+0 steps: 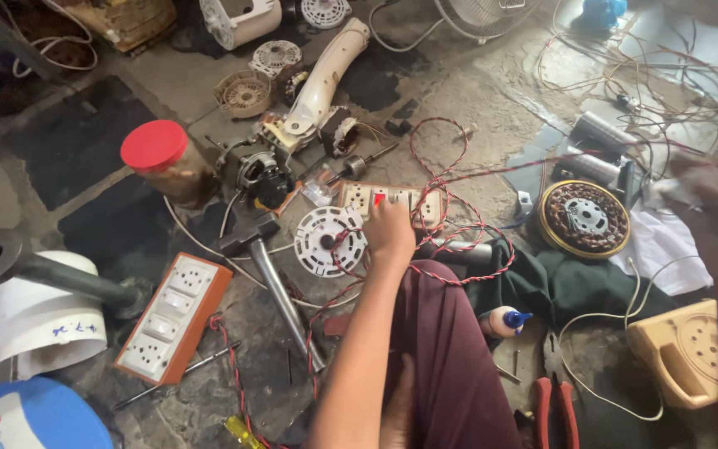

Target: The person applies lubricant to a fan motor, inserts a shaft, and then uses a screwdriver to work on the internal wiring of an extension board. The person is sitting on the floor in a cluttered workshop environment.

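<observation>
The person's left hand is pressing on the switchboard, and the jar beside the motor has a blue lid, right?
Not quite: the jar has a red lid, not blue, as the head view shows. The left hand does rest on the cream switchboard, and the jar stands beside the motor.

Beneath the left hand's grip [390, 229] lies a cream, smooth plastic switchboard [392, 202]; just beside it, a white glossy plastic fan disc [330, 241], dull grey metal hammer [272, 274], rough stone floor [475, 108].

A worn grey stone floor [475, 100] with dark patches fills the scene. A dark mat [76, 137] lies at far left. Daylight brightens the far right corner; the near left is dimmer.
</observation>
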